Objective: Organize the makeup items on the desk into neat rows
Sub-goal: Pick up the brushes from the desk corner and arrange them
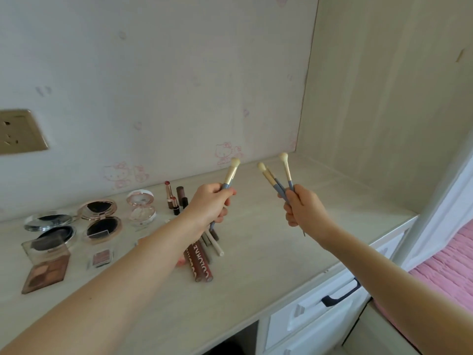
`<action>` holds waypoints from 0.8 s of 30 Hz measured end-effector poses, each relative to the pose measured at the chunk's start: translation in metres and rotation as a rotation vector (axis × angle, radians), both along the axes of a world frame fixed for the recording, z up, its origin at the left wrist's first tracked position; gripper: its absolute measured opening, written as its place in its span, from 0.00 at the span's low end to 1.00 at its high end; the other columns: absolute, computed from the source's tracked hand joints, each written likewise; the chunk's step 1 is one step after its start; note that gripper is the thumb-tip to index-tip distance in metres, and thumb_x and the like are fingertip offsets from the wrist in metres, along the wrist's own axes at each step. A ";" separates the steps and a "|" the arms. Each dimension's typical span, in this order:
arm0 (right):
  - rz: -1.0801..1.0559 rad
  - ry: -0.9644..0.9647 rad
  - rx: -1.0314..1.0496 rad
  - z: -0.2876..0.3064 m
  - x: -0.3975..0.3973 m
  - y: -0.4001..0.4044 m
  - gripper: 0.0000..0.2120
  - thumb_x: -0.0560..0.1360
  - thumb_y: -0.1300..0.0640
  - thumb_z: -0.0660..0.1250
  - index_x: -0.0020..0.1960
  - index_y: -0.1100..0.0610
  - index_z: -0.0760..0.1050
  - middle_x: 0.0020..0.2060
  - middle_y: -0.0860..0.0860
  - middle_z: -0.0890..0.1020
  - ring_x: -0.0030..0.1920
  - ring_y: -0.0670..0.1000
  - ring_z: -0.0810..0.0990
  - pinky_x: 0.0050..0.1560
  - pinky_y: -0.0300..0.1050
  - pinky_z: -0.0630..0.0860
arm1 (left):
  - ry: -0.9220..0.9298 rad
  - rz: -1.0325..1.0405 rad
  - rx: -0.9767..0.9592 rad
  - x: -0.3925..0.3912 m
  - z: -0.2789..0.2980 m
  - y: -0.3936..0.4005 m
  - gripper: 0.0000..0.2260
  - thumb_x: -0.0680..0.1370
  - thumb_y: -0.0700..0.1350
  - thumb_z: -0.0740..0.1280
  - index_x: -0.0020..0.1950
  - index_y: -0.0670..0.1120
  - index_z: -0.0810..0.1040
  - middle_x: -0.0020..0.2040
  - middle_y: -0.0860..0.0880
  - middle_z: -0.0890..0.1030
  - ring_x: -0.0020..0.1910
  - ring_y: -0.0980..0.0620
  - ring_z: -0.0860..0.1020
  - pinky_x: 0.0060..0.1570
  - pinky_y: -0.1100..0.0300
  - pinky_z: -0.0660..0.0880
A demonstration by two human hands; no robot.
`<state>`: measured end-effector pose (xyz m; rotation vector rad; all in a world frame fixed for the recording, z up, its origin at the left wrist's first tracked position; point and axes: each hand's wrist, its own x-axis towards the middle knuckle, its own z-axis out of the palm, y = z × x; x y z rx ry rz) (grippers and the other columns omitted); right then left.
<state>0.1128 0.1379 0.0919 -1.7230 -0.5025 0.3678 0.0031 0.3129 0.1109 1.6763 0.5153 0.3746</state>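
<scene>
My left hand (211, 204) grips one blue-handled makeup brush (231, 174), bristles up, above the desk (256, 265). My right hand (304, 207) holds several similar brushes (277, 179) fanned out, bristles up. On the desk's left lie open compacts (101, 221), an eyeshadow palette (47, 274), a small blush pan (100, 258) and a round pink compact (140, 207). Lipsticks (172, 197) stand behind. Brown lip gloss tubes (199, 262) and pencils (216, 244) lie under my left wrist, partly hidden.
A wall (153, 85) with faint cartoon prints backs the desk, with a gold socket (19, 131) at left. A side panel (384, 111) closes the right end. White drawers (320, 313) with a dark handle sit below. Pink bedding (445, 272) shows at far right.
</scene>
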 end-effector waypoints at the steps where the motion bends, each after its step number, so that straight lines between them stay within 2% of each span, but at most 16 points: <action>1: 0.036 0.007 0.012 0.005 -0.012 0.007 0.12 0.82 0.61 0.50 0.51 0.63 0.72 0.30 0.50 0.66 0.27 0.47 0.63 0.26 0.37 0.63 | -0.015 0.018 -0.018 -0.009 0.001 0.004 0.08 0.80 0.41 0.61 0.53 0.40 0.77 0.36 0.48 0.70 0.26 0.55 0.65 0.22 0.65 0.61; 7: 0.177 0.048 0.049 0.017 -0.073 0.043 0.13 0.83 0.59 0.50 0.55 0.62 0.73 0.31 0.49 0.67 0.28 0.46 0.63 0.28 0.38 0.63 | -0.107 0.142 -0.073 -0.065 0.005 0.031 0.10 0.78 0.35 0.57 0.56 0.40 0.74 0.36 0.47 0.70 0.26 0.54 0.65 0.22 0.65 0.60; 13: 0.259 0.122 -0.002 0.009 -0.118 0.083 0.12 0.82 0.61 0.50 0.57 0.62 0.71 0.35 0.52 0.71 0.28 0.47 0.67 0.30 0.41 0.67 | -0.104 0.193 0.004 -0.124 0.004 0.058 0.09 0.78 0.35 0.60 0.54 0.41 0.77 0.38 0.46 0.73 0.29 0.53 0.68 0.26 0.62 0.64; 17: 0.342 0.359 0.077 0.000 -0.152 0.111 0.11 0.82 0.63 0.50 0.54 0.62 0.70 0.37 0.54 0.72 0.27 0.48 0.68 0.26 0.39 0.66 | -0.057 0.234 0.042 -0.166 -0.001 0.078 0.09 0.79 0.36 0.60 0.54 0.42 0.77 0.39 0.47 0.73 0.28 0.54 0.68 0.26 0.63 0.64; 20: 0.428 0.562 0.146 -0.007 -0.179 0.129 0.12 0.83 0.62 0.50 0.55 0.60 0.72 0.36 0.52 0.72 0.27 0.47 0.67 0.26 0.38 0.65 | 0.028 0.256 0.110 -0.194 -0.006 0.092 0.09 0.79 0.36 0.59 0.55 0.42 0.77 0.37 0.47 0.74 0.25 0.55 0.69 0.25 0.64 0.66; 24: 0.482 0.644 0.113 -0.015 -0.207 0.146 0.14 0.83 0.61 0.50 0.61 0.59 0.72 0.36 0.52 0.71 0.28 0.46 0.68 0.27 0.38 0.66 | 0.127 0.245 0.185 -0.223 -0.015 0.105 0.09 0.78 0.34 0.61 0.54 0.42 0.78 0.37 0.47 0.76 0.27 0.53 0.69 0.28 0.62 0.67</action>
